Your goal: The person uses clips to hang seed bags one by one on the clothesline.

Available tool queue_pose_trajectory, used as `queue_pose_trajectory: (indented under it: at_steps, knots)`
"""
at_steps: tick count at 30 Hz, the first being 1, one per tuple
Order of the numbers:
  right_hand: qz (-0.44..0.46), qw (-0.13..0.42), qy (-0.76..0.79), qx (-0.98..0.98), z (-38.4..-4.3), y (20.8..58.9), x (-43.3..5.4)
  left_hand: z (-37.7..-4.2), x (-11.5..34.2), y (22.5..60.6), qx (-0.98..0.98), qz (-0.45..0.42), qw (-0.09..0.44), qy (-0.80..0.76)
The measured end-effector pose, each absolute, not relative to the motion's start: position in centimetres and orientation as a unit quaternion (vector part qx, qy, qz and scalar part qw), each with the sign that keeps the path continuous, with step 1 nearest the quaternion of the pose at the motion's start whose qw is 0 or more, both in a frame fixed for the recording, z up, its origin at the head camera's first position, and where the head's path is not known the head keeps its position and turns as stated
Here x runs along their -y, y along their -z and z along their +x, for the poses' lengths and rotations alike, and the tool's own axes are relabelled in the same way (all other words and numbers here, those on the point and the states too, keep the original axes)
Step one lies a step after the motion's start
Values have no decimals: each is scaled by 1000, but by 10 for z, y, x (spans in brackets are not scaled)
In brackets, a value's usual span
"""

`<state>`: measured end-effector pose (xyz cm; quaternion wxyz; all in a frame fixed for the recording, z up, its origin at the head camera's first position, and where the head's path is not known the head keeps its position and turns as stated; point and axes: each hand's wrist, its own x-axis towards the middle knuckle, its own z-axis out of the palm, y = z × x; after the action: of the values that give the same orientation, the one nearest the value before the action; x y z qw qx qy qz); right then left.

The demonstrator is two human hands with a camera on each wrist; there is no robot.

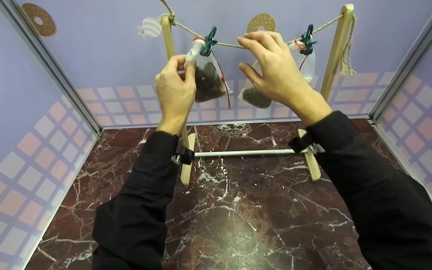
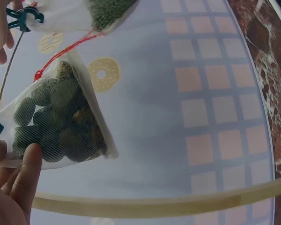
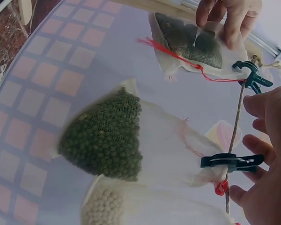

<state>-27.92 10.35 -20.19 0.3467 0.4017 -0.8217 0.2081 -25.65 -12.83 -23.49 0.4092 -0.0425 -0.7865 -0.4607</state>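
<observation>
A drawstring mesh bag (image 2: 61, 117) of dark roundish pieces hangs from the rope (image 1: 229, 45) by a green clip (image 1: 209, 42). My left hand (image 1: 176, 84) pinches this bag's side edge between thumb and fingers. My right hand (image 1: 276, 63) is raised at the rope, thumb and fingers apart with a gap between them. Beside its fingers in the right wrist view, another green clip (image 3: 229, 161) holds a mesh bag of small green beans (image 3: 103, 136); the head view hides this clip behind my hand. A mesh bag of white beads (image 3: 105, 204) hangs alongside.
The rope runs between two wooden posts (image 1: 336, 52) on feet (image 1: 312, 165), joined low down by a white rod (image 1: 244, 153). Patterned panels (image 1: 118, 71) enclose the back and sides. Below lies a dark red marbled tabletop (image 1: 238, 210).
</observation>
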Motion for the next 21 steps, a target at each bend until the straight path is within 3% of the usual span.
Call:
queue_pose_trajectory:
  at_steps: [15, 21]
  knots:
    - [431, 396, -248, 772, -238, 227, -150, -226, 144, 265, 803, -123, 400, 425]
    - [407, 423, -263, 765, -217, 248, -177, -203, 155, 293, 802, -185, 448, 348]
